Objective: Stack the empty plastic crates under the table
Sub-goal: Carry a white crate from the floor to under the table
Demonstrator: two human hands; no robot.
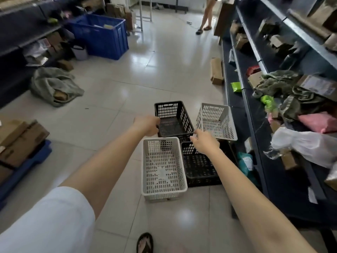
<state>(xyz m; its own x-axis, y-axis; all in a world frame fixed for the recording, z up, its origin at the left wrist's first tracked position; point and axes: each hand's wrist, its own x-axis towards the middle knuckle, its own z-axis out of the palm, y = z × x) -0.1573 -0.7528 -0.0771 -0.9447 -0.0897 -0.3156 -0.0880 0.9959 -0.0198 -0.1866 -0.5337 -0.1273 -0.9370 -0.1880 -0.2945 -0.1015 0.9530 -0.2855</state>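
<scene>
I see far black crate [173, 119] between both hands: left hand [146, 125] gripping its left rim, right hand [205, 141] loosely open nr its right corner.

The person wears a short white fabric sleeve [54, 216] on the left arm; both forearms are bare. One foot wears a black open flip-flop sandal [144, 242].
</scene>
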